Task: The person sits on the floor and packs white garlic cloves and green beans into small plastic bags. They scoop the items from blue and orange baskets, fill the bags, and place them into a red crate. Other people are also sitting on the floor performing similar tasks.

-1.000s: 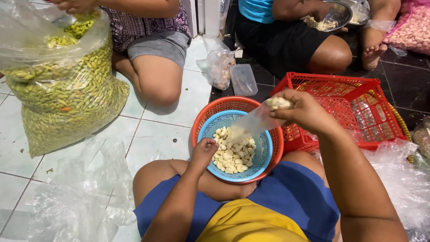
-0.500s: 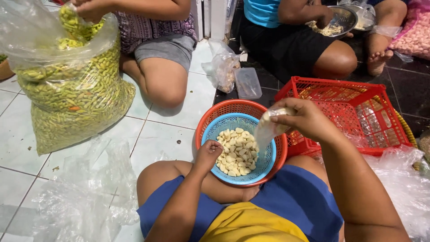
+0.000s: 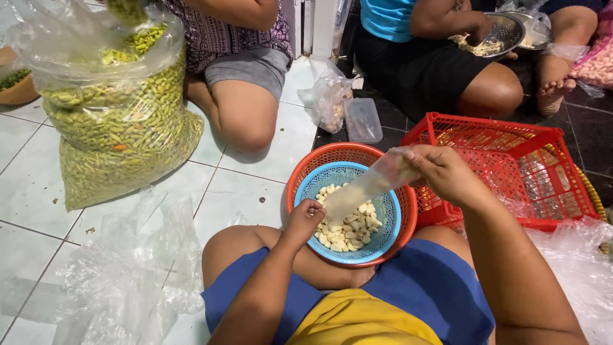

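While the left hand (image 3: 305, 219) rests with curled fingers on the near-left rim of the blue basket (image 3: 387, 217), the right hand (image 3: 444, 174) pinches the top of a small clear bag (image 3: 367, 185), tilted so its mouth hangs over the peeled garlic cloves (image 3: 348, 229). That basket sits inside an orange one (image 3: 332, 156). Right stands a red crate (image 3: 511, 166); far left, a big sack of green chillies (image 3: 115, 128).
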